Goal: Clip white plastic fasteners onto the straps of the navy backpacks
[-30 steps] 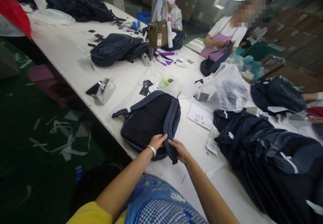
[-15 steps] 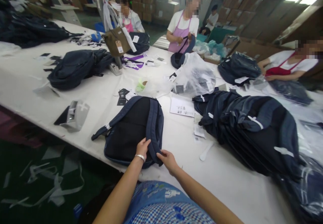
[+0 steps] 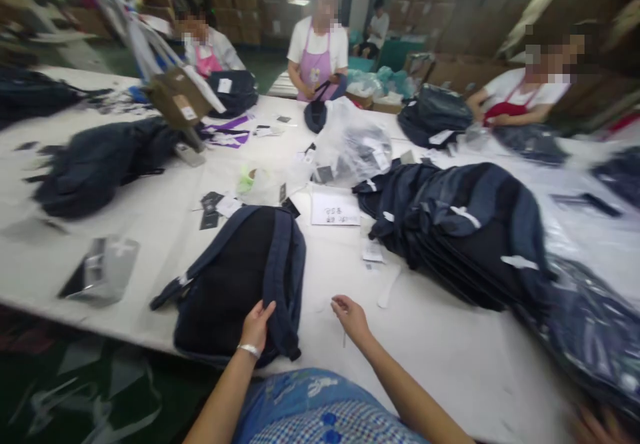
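A dark navy backpack (image 3: 223,291) lies on the white table, its black back panel and shoulder straps facing up. My left hand (image 3: 257,327) is closed at the inner edge of the right shoulder strap (image 3: 277,277), thumb against it. To the right of the backpack, my right hand (image 3: 351,317) hovers apart from it with the fingertips pinched together. A thin, thread-like line (image 3: 344,339) shows below those fingers; what they pinch is too small to make out.
Stacked navy backpacks (image 3: 460,231) fill the right side. A handwritten sheet (image 3: 335,207), black tags (image 3: 210,209) and a clear plastic bag (image 3: 350,144) lie beyond. Co-workers stand across the table (image 3: 440,357). Another person's hand (image 3: 600,424) shows at the lower right corner.
My right hand has let go of the strap's lower end and moved right, away from the backpack. My left hand stays at the strap. The whole view has shifted.
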Demonstrator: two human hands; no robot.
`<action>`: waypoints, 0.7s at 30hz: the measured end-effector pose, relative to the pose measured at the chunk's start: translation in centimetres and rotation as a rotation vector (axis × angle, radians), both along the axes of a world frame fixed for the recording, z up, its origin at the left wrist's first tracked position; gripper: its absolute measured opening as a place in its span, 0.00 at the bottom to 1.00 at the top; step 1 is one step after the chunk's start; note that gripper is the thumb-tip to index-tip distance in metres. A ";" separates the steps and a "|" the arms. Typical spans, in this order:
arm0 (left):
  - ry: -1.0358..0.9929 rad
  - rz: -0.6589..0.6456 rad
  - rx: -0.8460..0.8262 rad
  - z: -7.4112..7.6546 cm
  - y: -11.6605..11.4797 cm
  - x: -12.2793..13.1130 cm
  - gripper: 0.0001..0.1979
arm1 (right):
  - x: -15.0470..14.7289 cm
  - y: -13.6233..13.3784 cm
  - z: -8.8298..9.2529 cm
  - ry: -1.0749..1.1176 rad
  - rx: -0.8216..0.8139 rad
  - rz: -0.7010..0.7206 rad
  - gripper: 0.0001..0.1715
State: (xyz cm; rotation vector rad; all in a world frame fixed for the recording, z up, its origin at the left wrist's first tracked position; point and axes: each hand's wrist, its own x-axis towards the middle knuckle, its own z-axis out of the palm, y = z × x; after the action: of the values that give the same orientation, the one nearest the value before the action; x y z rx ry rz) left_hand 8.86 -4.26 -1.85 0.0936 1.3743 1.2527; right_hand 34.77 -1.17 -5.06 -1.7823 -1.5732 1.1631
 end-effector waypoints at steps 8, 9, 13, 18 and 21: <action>0.082 0.019 -0.131 -0.9 0.5 -0.4 0.13 | 14.7 4.4 -1.5 -0.516 0.077 -0.317 0.19; 0.085 0.026 -0.131 -0.7 0.4 -0.3 0.13 | 15.1 4.4 -1.4 -0.516 0.091 -0.244 0.21; 0.083 0.023 -0.105 -0.1 0.2 0.0 0.12 | 15.9 3.8 -0.3 -0.549 0.148 0.103 0.25; 0.102 0.037 -0.110 -0.1 0.4 0.3 0.13 | 16.7 3.1 0.9 -0.731 0.137 0.301 0.11; 0.092 0.046 -0.113 0.3 0.7 0.0 0.12 | 15.7 2.7 1.1 -0.755 0.095 0.247 0.11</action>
State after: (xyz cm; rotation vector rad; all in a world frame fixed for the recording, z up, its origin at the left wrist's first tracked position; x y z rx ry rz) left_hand 8.88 -3.60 -1.52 0.0419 1.5320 1.2185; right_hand 50.51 1.54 -3.92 -2.1374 -2.2698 0.4909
